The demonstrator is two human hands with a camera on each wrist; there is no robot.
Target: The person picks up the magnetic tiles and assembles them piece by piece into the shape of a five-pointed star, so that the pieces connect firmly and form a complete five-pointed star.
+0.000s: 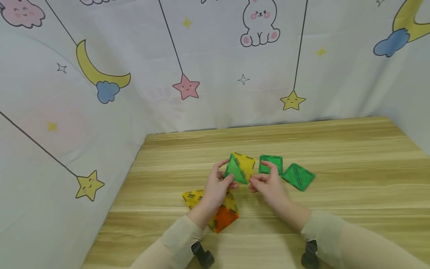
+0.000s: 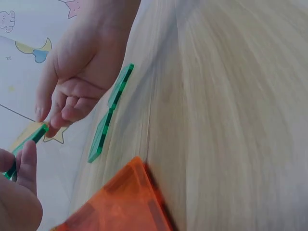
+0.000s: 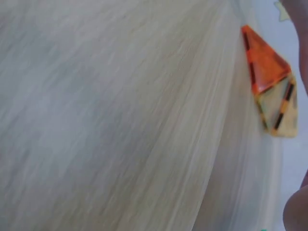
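Note:
Above the table, my left hand [image 1: 215,189] pinches a translucent green triangular magnetic tile [image 1: 236,171] between thumb and fingers. Joined along its slanted edge is a yellow triangular magnetic tile [image 1: 246,163]. My right hand [image 1: 273,186] pinches the lower right corner of the yellow one, its index finger raised. In the left wrist view the green tile [image 2: 36,137] shows edge-on between both hands. Under my left forearm stands a built shape of yellow tiles [image 1: 231,203] with an orange triangular tile [image 1: 226,219]; the arm hides part of it.
A green square tile [image 1: 276,161] lies behind my right hand. Two green triangular tiles [image 1: 299,177] lie edge to edge just right of it. The wooden table [image 1: 352,157] meets a printed cloth backdrop [image 1: 218,93] at the back and left. Each wrist wears a dark camera.

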